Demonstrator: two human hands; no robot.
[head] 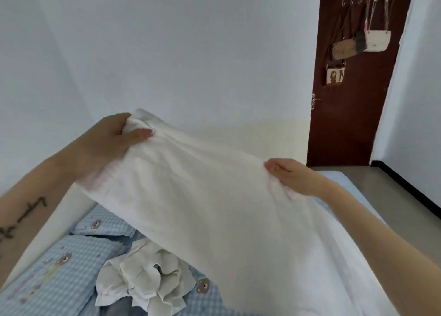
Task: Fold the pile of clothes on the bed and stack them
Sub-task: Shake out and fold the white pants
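A white garment (214,196) is held up above the bed (353,184), stretched between both hands. Its upper left corner is gripped by the left hand (112,137), the thumb (138,133) laid over the front of the cloth and the fingers hidden behind it. Its upper edge runs down and to the right, where it is pinched by the right hand (291,175), the thumb on top and the fingers curled beneath the fabric. From that edge the cloth hangs towards the camera and spreads across the lower right of the view, so that most of the mattress on that side is covered; only a pale blue strip of the bed is seen beyond the right wrist.

Below the garment's left edge a crumpled pile of off-white clothes (145,282) lies on blue checked bedding (59,263) printed with small bears. A bit of dark fabric (119,306) is seen at the pile's near edge. A plain white wall (167,53) bounds the bed on the left and ahead.

To the right of the bed, open grey floor (393,189) is seen, running to a dark brown door (353,89). On the door hang a white handbag (378,41), a brown bag (343,49) and a small picture pouch (335,76).
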